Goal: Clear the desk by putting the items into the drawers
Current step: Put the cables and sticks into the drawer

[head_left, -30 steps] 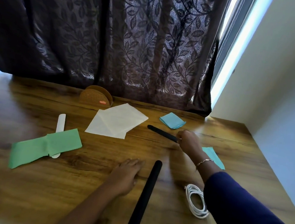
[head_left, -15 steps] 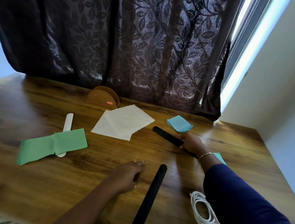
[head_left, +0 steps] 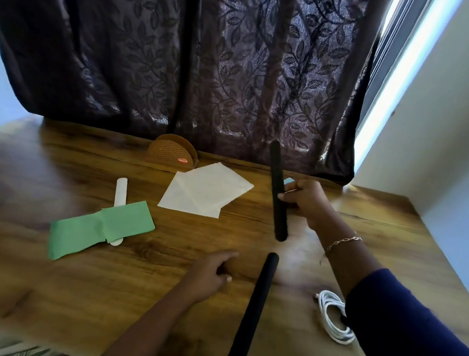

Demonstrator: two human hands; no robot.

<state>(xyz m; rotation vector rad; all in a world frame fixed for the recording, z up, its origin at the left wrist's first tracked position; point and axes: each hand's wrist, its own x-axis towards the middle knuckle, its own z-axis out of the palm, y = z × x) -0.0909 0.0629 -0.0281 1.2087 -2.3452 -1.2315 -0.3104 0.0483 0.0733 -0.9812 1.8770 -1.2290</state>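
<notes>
My right hand (head_left: 306,202) grips a short black stick (head_left: 278,190) and holds it upright above the wooden desk (head_left: 48,280). My left hand (head_left: 208,272) rests on the desk with loosely curled fingers, holding nothing, just left of a longer black stick (head_left: 252,313) that lies flat. Green folded paper (head_left: 101,227) partly covers a white flat stick (head_left: 120,196) at the left. White paper sheets (head_left: 206,194) lie in the middle. A blue paper (head_left: 289,180) peeks out behind my right hand. No drawer is in view.
A brown woven holder (head_left: 171,153) stands at the back by the dark curtain (head_left: 181,54). A coiled white cable (head_left: 333,317) lies at the front right, partly under my sleeve. A wall bounds the desk on the right.
My right hand has lifted the short black stick off the desk and turned it upright. My left hand stayed beside the long stick. The camera has moved a little.
</notes>
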